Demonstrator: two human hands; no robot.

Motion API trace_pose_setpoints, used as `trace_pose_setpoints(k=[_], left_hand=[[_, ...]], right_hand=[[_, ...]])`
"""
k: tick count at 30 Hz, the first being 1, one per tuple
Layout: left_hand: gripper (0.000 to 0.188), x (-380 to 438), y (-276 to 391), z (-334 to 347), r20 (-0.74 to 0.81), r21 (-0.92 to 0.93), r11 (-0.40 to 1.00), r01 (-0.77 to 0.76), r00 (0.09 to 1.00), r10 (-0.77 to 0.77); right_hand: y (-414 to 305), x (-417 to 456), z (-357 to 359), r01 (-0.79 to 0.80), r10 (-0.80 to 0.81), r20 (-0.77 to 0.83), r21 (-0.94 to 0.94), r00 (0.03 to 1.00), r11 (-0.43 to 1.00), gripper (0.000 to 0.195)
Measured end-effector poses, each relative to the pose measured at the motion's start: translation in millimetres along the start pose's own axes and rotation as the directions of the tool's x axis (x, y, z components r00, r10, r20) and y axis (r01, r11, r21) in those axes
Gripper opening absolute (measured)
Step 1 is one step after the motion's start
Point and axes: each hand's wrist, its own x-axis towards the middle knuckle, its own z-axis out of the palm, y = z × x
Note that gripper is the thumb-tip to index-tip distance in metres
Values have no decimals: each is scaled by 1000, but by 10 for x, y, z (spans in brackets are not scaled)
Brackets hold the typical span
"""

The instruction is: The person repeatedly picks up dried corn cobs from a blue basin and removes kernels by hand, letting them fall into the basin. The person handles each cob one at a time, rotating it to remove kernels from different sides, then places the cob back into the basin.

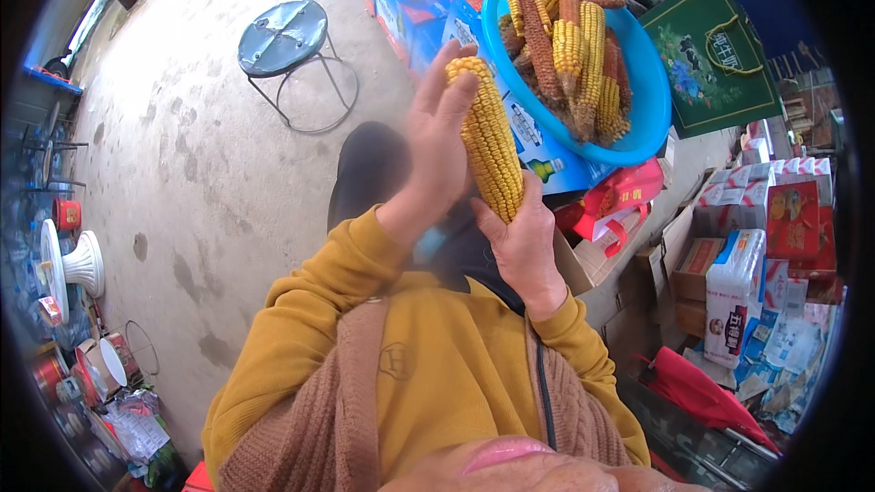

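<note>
A yellow ear of corn (pixel 491 143), its kernels in dense rows, is tilted in front of my chest. My right hand (pixel 523 242) grips its lower end, with the thumb along one side. Around the upper end is my left hand (pixel 441 126), slightly blurred; its thumb presses on the kernels near the tip and its other fingers stretch past it. Beyond the ear stands a blue plastic basin (pixel 648 92) with several ears of corn (pixel 589 58) in it. Some of these are partly stripped, and one long reddish cob (pixel 536 41) looks nearly bare.
Blue cartons (pixel 410 7) are beneath and beside the basin. A green milk carton (pixel 711 61) leans at its right, and a red bag (pixel 625 195) lies below. A round stool (pixel 284 37) stands on the concrete floor (pixel 184 171). Stacked packages (pixel 735 297) line the right side.
</note>
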Motion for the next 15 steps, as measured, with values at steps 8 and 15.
trace_pose_setpoints(k=[8, 15], left_hand=[[47, 27, -72, -15, 26, 108, 992, -64, 998, 62], [40, 57, -5, -21, 80, -98, 990, 97, 993, -89]], right_hand=[[186, -24, 68, 67, -69, -25, -64, 997, 996, 58], [190, -36, 34, 93, -102, -79, -112, 992, 989, 55]])
